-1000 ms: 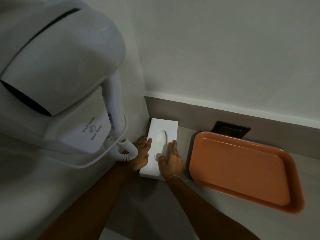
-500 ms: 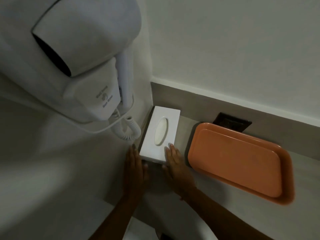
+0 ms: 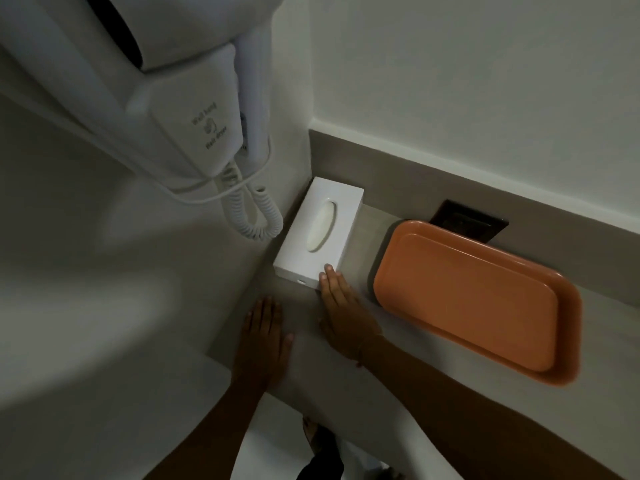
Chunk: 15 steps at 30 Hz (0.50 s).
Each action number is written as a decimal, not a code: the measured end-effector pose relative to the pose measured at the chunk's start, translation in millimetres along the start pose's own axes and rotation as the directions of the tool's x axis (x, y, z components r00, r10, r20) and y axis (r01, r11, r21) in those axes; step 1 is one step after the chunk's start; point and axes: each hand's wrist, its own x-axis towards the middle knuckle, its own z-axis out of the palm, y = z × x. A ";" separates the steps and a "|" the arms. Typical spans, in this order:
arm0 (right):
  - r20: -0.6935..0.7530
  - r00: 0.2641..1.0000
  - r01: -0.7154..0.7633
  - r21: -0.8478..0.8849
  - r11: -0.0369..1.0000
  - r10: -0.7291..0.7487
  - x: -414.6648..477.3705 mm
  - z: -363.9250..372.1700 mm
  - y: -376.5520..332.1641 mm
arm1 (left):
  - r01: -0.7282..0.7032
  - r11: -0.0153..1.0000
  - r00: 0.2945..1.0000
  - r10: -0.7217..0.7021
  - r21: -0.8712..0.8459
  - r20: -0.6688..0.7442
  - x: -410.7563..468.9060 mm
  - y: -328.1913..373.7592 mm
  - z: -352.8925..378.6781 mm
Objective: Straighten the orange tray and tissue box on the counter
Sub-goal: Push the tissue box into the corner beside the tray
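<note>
Dim light, grey counter [image 3: 346, 375] running along a white wall. White tissue box [image 3: 320, 237] sits in the corner, long side against the left wall, far end close to the grey backsplash [image 3: 398, 178]; oval slot on top. Orange tray [image 3: 474, 299] lies flat to the right of the box, apart from it by a strip of bare counter, its far edge near a dark wall socket [image 3: 467, 221]; it sits askew to the backsplash. Right hand [image 3: 346, 317] flat, palm down, fingers straight and together, fingertips touching the near right corner of the box; grips nothing. Left hand [image 3: 265, 337] flat on the counter just short of the box, fingers extended and slightly spread, not touching it, holding nothing. White wall-hung hair dryer [image 3: 180, 98] on the left wall above, coiled cord [image 3: 254, 213] dangling just beside the box.
</note>
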 end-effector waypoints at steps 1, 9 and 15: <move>0.014 1.000 0.000 0.000 1.000 0.000 5.7 -1.2 -3.0 | 0.003 1.000 1.000 -0.003 0.000 0.007 -0.1 1.0 -1.1; 0.046 0.999 -0.002 0.001 1.000 0.002 24.9 1.9 -13.4 | -0.013 1.000 1.000 0.013 0.027 -0.015 -0.8 -0.4 -1.6; 0.047 0.999 -0.001 0.009 1.000 0.000 33.4 5.8 -17.7 | -0.039 0.998 0.999 0.040 0.042 -0.019 0.8 -2.2 1.2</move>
